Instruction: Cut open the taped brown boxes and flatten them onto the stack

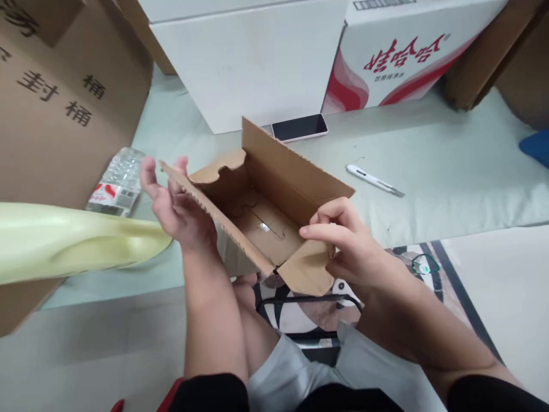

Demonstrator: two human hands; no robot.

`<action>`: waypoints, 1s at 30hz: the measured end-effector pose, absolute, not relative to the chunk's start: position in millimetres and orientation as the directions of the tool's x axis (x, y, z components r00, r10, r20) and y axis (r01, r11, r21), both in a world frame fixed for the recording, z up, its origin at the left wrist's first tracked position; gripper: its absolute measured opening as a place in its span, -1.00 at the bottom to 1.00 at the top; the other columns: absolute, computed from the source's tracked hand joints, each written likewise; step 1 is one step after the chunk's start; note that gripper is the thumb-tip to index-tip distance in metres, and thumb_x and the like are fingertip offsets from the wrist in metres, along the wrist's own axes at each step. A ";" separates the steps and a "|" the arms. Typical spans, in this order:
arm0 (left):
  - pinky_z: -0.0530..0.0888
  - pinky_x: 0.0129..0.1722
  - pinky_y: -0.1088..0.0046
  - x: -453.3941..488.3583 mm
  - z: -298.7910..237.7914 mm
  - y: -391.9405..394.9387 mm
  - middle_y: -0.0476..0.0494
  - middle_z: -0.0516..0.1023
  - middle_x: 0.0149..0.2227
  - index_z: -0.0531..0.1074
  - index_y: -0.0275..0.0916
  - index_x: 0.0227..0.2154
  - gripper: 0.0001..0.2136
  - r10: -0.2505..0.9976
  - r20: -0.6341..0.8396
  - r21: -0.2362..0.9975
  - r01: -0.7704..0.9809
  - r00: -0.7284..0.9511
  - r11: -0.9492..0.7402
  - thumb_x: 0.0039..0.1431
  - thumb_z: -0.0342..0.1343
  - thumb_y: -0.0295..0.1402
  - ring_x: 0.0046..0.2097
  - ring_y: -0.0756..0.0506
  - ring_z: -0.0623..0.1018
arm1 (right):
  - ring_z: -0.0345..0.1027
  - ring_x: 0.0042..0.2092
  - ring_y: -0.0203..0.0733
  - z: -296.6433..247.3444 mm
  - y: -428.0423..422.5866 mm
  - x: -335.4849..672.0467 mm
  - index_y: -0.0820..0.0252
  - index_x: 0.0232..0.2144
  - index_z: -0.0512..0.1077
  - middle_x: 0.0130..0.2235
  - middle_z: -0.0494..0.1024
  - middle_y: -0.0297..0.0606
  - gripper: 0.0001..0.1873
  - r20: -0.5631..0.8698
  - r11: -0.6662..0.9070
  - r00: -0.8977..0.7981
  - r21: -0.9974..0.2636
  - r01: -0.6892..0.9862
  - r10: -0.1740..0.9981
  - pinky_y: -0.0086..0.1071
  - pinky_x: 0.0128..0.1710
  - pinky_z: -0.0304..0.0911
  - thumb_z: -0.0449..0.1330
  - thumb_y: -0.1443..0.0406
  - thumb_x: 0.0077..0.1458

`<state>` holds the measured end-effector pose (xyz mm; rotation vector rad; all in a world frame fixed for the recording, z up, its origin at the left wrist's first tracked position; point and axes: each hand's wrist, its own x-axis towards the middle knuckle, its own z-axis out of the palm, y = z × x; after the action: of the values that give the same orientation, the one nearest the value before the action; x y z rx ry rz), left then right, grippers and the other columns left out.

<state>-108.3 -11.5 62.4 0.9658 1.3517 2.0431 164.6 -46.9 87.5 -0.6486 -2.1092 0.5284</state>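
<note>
An open brown cardboard box (291, 177) is held tilted above my lap, its flaps raised and its inside showing. On its floor I see a slit with curved cuts and a small pale, shiny spot. My left hand (180, 212) supports the box from the left, its palm and fingers against the outside of the long left flap, partly hidden by it. At the near right end, my right hand (351, 246) grips the box wall beside a short folded-out flap (306, 269), its index finger pointing in over the edge.
On the pale green cloth (450, 166) lie a white utility knife (375, 180), blade out, and a phone (299, 127). White cartons (257, 63) stand behind. To the left are a large brown carton (64, 114), a clear plastic bottle (118, 180) and a pale yellow object (72, 243).
</note>
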 end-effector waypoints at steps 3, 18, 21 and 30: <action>0.47 0.11 0.24 -101.0 65.2 -9.8 -0.11 0.55 -0.17 0.33 -0.15 -0.03 -0.51 0.741 0.346 0.881 -0.072 -0.575 -0.467 0.10 0.09 0.07 -0.03 -0.16 0.53 | 0.40 -0.21 -0.16 84.9 -45.3 169.2 -0.32 0.24 0.27 -0.18 0.32 -0.27 -0.33 0.654 0.766 -0.412 -0.602 0.226 0.635 -0.26 -0.31 0.47 0.22 0.41 0.18; 0.37 -0.01 0.33 -85.7 56.1 -10.0 -0.11 0.28 -0.31 0.35 -0.20 -0.42 -0.78 0.717 0.404 0.846 -0.065 -0.568 -0.529 0.23 0.10 -0.16 -0.17 -0.09 0.34 | 0.45 0.14 0.13 71.5 -43.4 163.1 -0.22 0.14 0.32 0.07 0.47 -0.12 -0.59 0.649 0.668 -0.231 -0.580 0.467 0.725 0.16 0.11 0.47 0.21 0.25 0.29; 0.36 0.03 0.32 -85.0 53.6 -10.5 -0.08 0.26 -0.30 0.29 -0.18 -0.41 -0.69 0.734 0.389 0.854 -0.081 -0.557 -0.514 0.20 0.17 -0.06 -0.16 -0.08 0.34 | 0.21 0.35 0.28 72.8 -44.3 162.9 -0.23 0.14 0.33 0.22 0.34 -0.10 -0.51 0.680 0.622 -0.137 -0.546 0.561 0.720 0.35 0.33 0.19 0.32 0.19 0.20; 0.42 0.00 0.30 -86.1 46.9 -11.2 -0.05 0.37 -0.12 0.28 -0.13 0.00 -0.36 0.721 0.443 0.866 0.046 -0.533 -0.499 -0.02 0.45 0.01 -0.10 -0.08 0.44 | 0.44 0.25 0.07 49.9 -39.7 167.9 -0.05 0.21 0.34 0.17 0.55 -0.10 -0.54 0.548 0.630 -0.336 -0.745 0.219 0.766 0.08 0.26 0.41 0.17 0.16 0.28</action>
<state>-86.1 -11.2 46.9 1.1809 1.2351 2.0764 167.9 -39.7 49.9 -0.7853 -1.8701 0.6978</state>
